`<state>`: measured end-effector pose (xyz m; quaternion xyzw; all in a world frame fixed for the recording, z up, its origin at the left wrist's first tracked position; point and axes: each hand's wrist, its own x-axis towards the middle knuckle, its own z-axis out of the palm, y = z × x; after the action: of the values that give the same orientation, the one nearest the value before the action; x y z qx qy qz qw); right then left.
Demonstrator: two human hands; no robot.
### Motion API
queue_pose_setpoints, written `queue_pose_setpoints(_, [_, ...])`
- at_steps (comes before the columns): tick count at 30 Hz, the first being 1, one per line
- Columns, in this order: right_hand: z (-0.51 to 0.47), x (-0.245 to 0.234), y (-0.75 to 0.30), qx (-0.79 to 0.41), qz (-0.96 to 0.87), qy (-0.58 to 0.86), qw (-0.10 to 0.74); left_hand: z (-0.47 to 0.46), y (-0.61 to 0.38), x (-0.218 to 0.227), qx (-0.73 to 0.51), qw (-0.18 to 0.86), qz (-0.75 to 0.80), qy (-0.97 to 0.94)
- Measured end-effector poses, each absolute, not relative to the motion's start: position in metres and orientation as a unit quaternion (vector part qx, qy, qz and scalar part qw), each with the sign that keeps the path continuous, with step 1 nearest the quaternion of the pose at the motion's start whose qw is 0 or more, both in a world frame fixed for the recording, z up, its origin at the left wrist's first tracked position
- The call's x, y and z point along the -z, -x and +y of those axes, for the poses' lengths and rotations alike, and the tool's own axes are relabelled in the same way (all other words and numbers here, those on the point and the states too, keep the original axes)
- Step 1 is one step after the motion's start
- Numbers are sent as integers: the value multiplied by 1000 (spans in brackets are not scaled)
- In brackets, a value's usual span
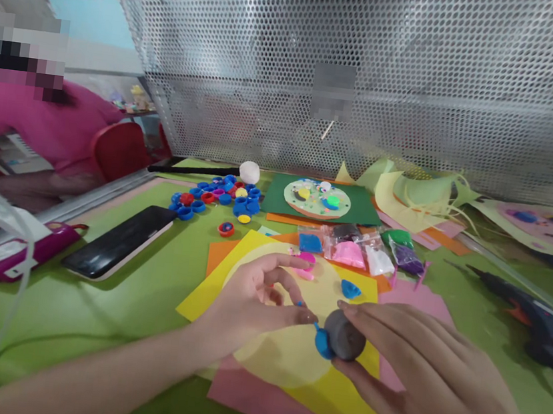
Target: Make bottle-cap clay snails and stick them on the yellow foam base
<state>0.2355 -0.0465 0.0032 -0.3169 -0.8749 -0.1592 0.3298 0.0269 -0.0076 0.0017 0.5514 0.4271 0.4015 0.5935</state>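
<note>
My right hand (426, 380) grips a grey lump of clay (344, 335) with a blue piece (323, 342) stuck on its left side. My left hand (258, 295) hovers beside it, fingers curled, its thumb and forefinger tips nearly touching the blue piece. Both hands are over a pale yellow paper disc (282, 362) that lies on a yellow sheet (333, 402) and a pink sheet (244, 391). A small blue clay bit (350, 288) and a pink clay piece (307, 262) lie on the disc just beyond my hands.
Bags of coloured clay (352, 250) lie beyond the sheets, before a decorated disc on green card (318, 199). Blue and red bottle caps (217, 200) cluster at centre-left, near a phone (118, 241). A glue gun (530, 312) lies right. A person in pink (49, 125) sits left.
</note>
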Motion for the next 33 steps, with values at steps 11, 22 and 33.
queue_pose_setpoints(11, [-47,-5,-235,165,-874,315,330,-11,-28,-8,-360,556,459,-593])
queue_pose_setpoints(22, [-47,-5,-234,167,-875,313,329,-6,-27,-4,-382,559,459,-576])
queue_pose_setpoints(33, [-46,-4,-234,167,-868,297,360,-7,-28,-7,-387,634,442,-502])
